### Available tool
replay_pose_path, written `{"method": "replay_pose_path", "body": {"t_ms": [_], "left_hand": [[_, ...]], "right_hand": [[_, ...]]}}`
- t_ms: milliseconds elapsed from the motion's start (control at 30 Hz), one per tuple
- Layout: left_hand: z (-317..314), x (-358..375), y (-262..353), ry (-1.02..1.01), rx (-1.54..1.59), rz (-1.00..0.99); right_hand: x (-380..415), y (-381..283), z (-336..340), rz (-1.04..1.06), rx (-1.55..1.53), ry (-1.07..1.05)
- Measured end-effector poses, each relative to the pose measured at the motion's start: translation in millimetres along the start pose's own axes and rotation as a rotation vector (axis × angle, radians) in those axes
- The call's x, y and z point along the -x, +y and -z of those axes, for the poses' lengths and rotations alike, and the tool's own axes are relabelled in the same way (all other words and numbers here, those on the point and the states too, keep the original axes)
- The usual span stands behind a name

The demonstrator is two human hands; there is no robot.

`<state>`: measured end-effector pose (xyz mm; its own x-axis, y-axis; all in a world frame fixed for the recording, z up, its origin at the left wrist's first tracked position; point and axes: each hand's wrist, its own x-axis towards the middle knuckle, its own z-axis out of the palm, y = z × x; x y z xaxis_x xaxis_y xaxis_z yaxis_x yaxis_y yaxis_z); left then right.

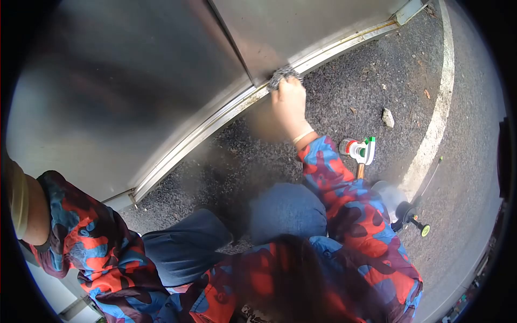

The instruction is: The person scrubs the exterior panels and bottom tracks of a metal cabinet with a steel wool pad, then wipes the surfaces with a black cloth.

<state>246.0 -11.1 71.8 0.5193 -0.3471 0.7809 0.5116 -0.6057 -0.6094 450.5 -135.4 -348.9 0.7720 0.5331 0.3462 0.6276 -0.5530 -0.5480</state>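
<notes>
My right hand point(289, 102) is closed on a grey, fuzzy-looking cloth point(282, 74). It presses the cloth against the pale bottom ledge point(231, 112) of a metal cabinet, close to the seam between two panels. The ledge has brownish stains. At the far left edge, my left hand point(14, 175) is mostly cut off by the dark rim of the view; only its wrist, with a pale band, shows well. Its fingers are hidden. Smooth grey metal panels point(118, 102) rise in front of me.
On the asphalt point(344, 97), right of my right forearm, lie a white and green spray bottle point(364, 151) and a clear pump sprayer point(389, 196) with a black head. A small stone point(388, 117) sits near a painted white line point(439, 113). My bent knee point(288, 212) is below the ledge.
</notes>
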Motion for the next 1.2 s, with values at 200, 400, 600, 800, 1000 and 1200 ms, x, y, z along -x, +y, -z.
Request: {"method": "replay_pose_path", "body": {"t_ms": [200, 400, 600, 800, 1000, 1200], "left_hand": [[4.7, 17.7, 1.4, -0.027, 0.027, 0.019], [13.8, 34.8, -3.5, -0.065, 0.037, 0.041], [18.6, 48.8, 0.3, -0.09, 0.084, 0.077], [21.4, 60.7, -0.1, -0.117, 0.105, 0.109], [27.0, 69.0, 2.0, -0.142, 0.125, 0.129], [28.6, 77.8, 7.8, -0.168, 0.139, 0.146]], "right_hand": [[-0.1, 8.4, 3.6, 0.155, 0.208, -0.027], [-40.4, 49.5, 14.2, -0.125, 0.237, 0.093], [37.5, -40.2, -22.9, 0.182, 0.123, -0.095], [4.2, 23.2, 1.8, 0.281, 0.184, -0.021], [-33.7, 77.5, 12.2, 0.062, 0.251, 0.14], [46.4, -55.9, -37.8, 0.469, 0.043, -0.186]]}}
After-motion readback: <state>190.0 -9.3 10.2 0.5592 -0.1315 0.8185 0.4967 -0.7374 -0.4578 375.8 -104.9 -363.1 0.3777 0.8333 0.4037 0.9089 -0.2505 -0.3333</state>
